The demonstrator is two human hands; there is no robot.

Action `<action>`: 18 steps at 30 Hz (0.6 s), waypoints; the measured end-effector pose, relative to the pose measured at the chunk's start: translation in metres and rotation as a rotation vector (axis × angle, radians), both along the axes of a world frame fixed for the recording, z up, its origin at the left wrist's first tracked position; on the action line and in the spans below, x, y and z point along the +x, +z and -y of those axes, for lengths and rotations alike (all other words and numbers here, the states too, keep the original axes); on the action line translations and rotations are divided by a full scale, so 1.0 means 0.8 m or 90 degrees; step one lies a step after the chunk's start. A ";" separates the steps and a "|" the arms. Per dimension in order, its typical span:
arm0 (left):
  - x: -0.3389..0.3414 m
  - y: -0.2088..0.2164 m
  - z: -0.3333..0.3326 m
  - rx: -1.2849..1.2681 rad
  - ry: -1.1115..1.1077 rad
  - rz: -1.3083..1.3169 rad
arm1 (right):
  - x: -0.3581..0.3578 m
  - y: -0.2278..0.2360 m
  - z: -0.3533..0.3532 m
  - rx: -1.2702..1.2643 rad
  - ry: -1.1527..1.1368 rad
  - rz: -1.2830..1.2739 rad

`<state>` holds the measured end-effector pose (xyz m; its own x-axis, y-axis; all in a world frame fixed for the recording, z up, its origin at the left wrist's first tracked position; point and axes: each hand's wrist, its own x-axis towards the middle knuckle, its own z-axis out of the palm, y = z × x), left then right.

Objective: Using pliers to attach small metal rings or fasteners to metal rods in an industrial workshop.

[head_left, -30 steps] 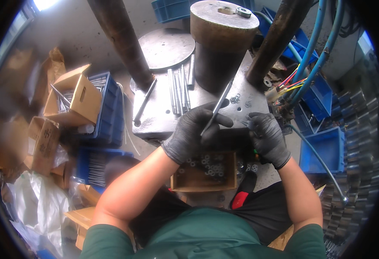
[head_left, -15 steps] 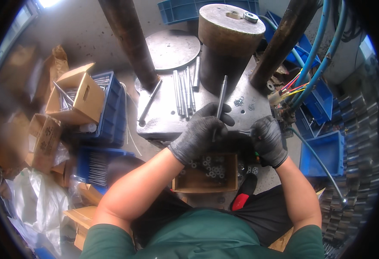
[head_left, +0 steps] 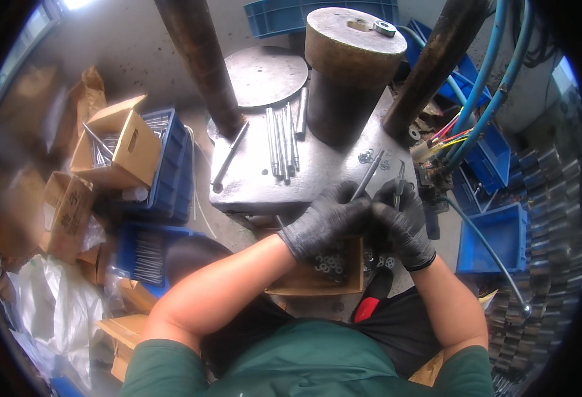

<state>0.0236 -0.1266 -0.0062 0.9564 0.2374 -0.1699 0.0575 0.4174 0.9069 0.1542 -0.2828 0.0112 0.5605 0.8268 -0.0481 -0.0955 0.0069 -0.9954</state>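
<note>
My left hand, in a dark grey glove, is closed around a slim metal shaft. The shaft slants up and to the right out of the fingers. Close beside it, my gloved right hand grips pliers with thin pointed tips; the palm covers their handles. The thumbs of both hands nearly meet over the front edge of the steel plate. Small dark rings lie on the plate beyond my hands. To the left of them rest several metal shafts, side by side, and one separate shaft.
A thick steel cylinder with a bearing on top stands at the back, between two dark columns. Below my hands sits a cardboard box of metal rings. Blue crates, hoses and cartons flank the plate.
My left hand has moved right and down, tilting the shaft rightward. My right hand has shifted left and turned, so the pliers' tips now show beside the shaft.
</note>
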 end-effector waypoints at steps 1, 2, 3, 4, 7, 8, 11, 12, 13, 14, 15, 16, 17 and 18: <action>0.000 0.003 0.000 0.001 -0.001 0.000 | 0.003 -0.002 0.001 0.001 -0.001 0.000; 0.000 0.007 0.000 -0.011 0.011 -0.012 | 0.006 -0.004 0.001 -0.011 -0.018 -0.087; 0.000 0.009 -0.001 -0.022 0.025 -0.024 | 0.009 -0.005 0.000 -0.022 -0.034 -0.174; 0.001 0.008 -0.003 -0.022 0.026 -0.025 | 0.011 0.002 0.000 -0.022 -0.033 -0.175; 0.006 0.005 -0.014 -0.063 0.087 -0.004 | 0.015 0.020 0.004 -0.042 0.077 -0.080; 0.005 0.007 -0.021 -0.053 0.088 -0.039 | 0.016 0.018 0.009 -0.067 0.068 0.085; 0.003 0.015 -0.028 -0.069 0.125 -0.087 | 0.025 0.020 0.010 -0.105 0.066 0.502; 0.003 0.009 -0.033 -0.082 0.144 -0.088 | 0.022 0.026 0.009 -0.102 0.052 0.603; 0.004 0.003 -0.036 -0.098 0.161 -0.087 | 0.020 0.030 0.007 -0.102 0.036 0.707; 0.005 -0.003 -0.036 -0.098 0.161 -0.088 | 0.022 0.030 0.003 -0.072 0.019 0.766; 0.005 -0.007 -0.036 -0.104 0.178 -0.075 | 0.023 0.029 0.002 -0.072 0.019 0.765; 0.006 -0.008 -0.035 -0.111 0.195 -0.061 | 0.024 0.028 0.001 -0.067 0.009 0.804; 0.006 -0.008 -0.034 -0.111 0.193 -0.062 | 0.026 0.027 0.001 -0.062 0.000 0.842; 0.006 -0.007 -0.034 -0.095 0.189 -0.056 | 0.027 0.026 0.000 -0.063 -0.001 0.842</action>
